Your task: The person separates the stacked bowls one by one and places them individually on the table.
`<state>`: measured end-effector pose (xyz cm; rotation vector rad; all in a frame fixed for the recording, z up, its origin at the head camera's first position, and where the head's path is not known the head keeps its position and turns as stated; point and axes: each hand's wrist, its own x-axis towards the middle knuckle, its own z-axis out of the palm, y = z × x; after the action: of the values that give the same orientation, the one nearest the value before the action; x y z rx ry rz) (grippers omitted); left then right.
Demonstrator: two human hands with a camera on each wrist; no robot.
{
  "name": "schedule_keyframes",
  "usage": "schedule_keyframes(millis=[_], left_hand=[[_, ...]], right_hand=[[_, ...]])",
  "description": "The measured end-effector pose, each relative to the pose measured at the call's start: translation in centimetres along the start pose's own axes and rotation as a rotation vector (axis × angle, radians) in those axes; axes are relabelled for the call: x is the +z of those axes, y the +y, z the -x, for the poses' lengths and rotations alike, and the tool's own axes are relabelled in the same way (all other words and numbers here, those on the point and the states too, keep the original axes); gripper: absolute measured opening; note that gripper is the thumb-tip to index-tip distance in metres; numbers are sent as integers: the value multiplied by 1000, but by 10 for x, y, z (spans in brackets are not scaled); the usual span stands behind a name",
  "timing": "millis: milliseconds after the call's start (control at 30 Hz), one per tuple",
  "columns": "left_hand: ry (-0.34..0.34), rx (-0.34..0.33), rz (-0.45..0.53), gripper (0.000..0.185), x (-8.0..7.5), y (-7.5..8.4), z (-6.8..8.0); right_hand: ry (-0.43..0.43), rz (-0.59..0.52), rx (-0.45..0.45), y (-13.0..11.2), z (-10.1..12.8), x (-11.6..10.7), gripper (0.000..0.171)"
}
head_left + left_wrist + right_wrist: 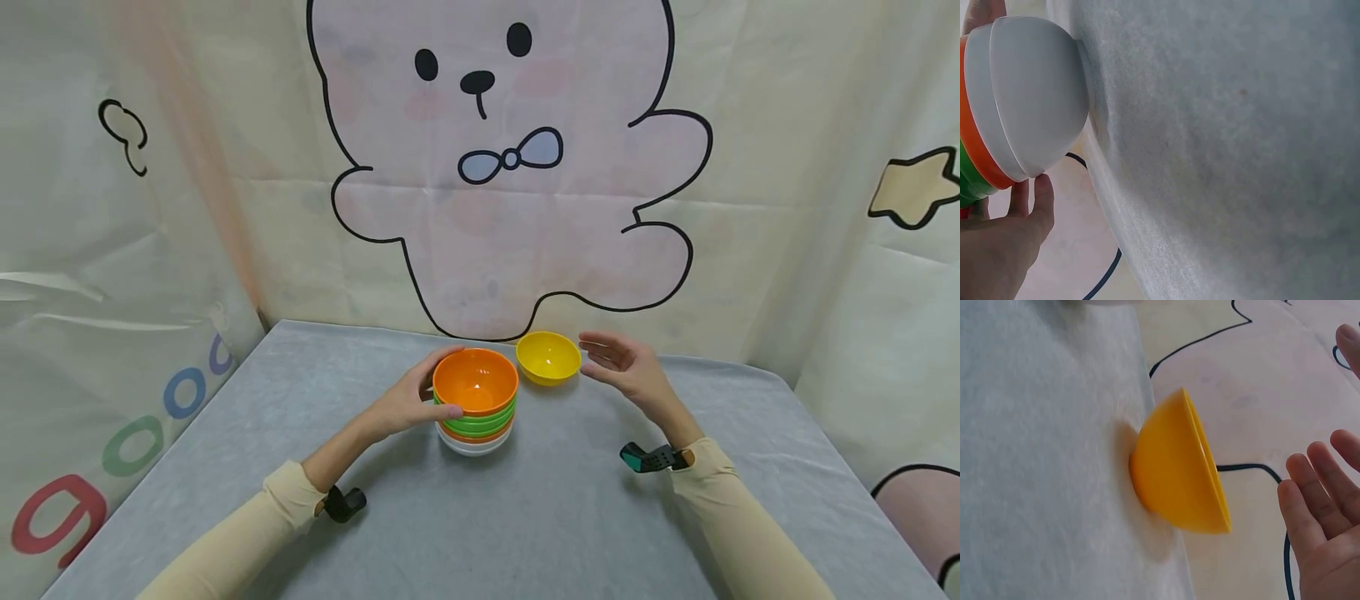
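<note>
A nested stack of bowls stands on the table, with an orange bowl [477,380] on top. Below it come green bowls [489,424], another orange one and white bowls [1038,94] at the base. My left hand [408,402] grips the stack from its left side, thumb in front near the upper rim and fingers round the back. Just behind the stack and to its right sits a single yellow bowl [548,360], upright. Beside that bowl, my right hand [628,371] is held with its fingers extended, palm toward the bowl and holding nothing; the right wrist view shows a gap between them.
A grey cloth covers the table [570,517]. Behind its back edge hangs a curtain [750,250] printed with a cartoon bear. Dark wrist straps [652,458] are worn on both wrists.
</note>
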<state>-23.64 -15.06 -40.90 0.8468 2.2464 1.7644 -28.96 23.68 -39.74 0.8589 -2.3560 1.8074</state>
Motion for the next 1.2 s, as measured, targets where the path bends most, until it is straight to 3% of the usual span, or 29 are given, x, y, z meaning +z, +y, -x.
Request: schedule_keyframes(millis=[667, 1200], left_hand=[[-1, 2, 18, 88, 1, 0, 1], [-4, 2, 33, 89, 0, 0, 1]], right_hand=[[-135, -119, -37, -15, -6, 28, 53], [-241, -174, -80, -25, -18, 55, 68]])
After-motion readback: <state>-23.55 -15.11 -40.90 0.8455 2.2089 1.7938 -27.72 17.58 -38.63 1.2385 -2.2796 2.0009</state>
